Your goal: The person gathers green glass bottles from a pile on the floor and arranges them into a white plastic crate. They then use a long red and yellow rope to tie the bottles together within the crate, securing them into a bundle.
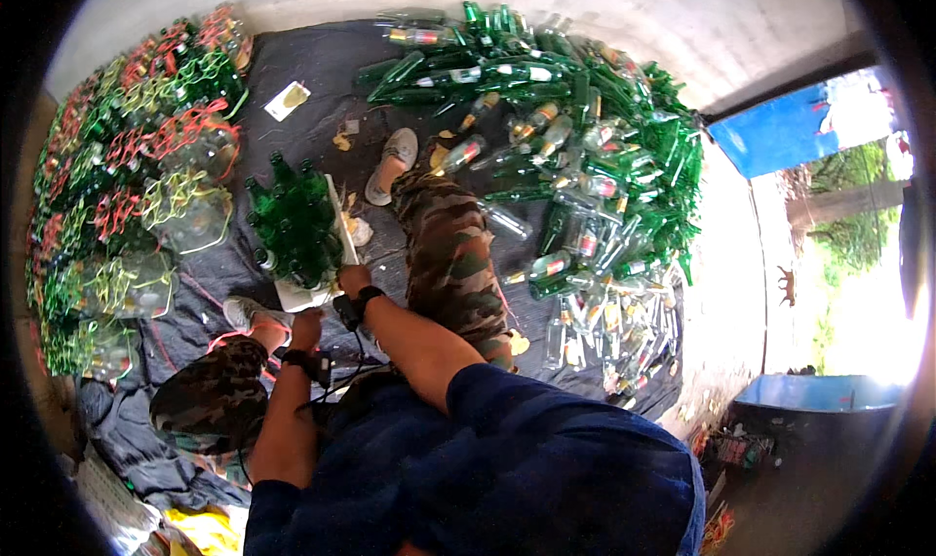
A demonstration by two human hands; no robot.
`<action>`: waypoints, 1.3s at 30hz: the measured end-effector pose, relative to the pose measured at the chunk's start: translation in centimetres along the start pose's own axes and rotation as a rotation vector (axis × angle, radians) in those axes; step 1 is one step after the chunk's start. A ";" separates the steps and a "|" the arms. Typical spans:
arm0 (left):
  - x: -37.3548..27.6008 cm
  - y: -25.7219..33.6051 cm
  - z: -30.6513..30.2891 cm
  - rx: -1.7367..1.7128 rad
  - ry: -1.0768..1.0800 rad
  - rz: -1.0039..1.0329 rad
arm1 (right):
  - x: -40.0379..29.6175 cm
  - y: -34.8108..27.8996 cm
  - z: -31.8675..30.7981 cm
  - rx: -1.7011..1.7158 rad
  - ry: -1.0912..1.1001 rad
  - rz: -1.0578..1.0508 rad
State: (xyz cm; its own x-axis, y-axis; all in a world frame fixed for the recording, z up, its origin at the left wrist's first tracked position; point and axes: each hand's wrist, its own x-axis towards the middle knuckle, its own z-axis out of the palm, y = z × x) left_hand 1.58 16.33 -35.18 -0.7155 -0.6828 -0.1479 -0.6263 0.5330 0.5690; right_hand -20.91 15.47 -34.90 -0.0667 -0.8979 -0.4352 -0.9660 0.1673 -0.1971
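Note:
A tight group of upright green glass bottles (296,220) stands between my feet, in a white tray or board frame (300,298) whose near and right sides show. My right hand (355,280) is curled at the near right corner of that white frame, close against the bottles. Just below the frame's near side is my left hand (307,327), its fingers bent and mostly hidden from above. Whether either hand grips anything is too small to tell. Pinkish-red plastic twine (227,337) runs around my left shoe, near the left hand.
Bundles of bottles tied with red and yellow-green twine (175,205) line the left side. Loose green and clear bottles (585,154) are heaped on the right, some close to my right leg. A dark ground sheet (292,59) covers the floor. An open doorway (841,263) lies far right.

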 end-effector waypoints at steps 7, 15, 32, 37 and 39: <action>-2.4 -2.9 -1.1 0.092 0.065 0.124 | 0.8 -0.8 1.4 0.074 0.080 -0.148; -1.7 3.9 -1.8 -0.068 -0.099 0.033 | -3.4 0.2 -3.4 0.114 0.009 -0.337; 2.0 9.1 -4.2 0.092 -0.112 0.233 | 2.9 -2.9 5.7 0.086 -0.074 -0.082; 0.4 6.9 -4.4 0.112 -0.176 0.192 | -2.5 -5.3 1.1 0.112 0.064 -0.147; 0.1 6.6 -4.2 0.041 -0.160 0.053 | -2.6 -6.0 0.3 0.029 0.079 -0.248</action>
State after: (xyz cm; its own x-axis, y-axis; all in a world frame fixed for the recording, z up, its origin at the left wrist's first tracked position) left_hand -1.34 17.69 -28.08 -0.7860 -0.5665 -0.2474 -0.5960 0.5882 0.5466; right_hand -14.91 16.87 -32.84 0.1511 -0.9418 -0.3003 -0.9476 -0.0516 -0.3152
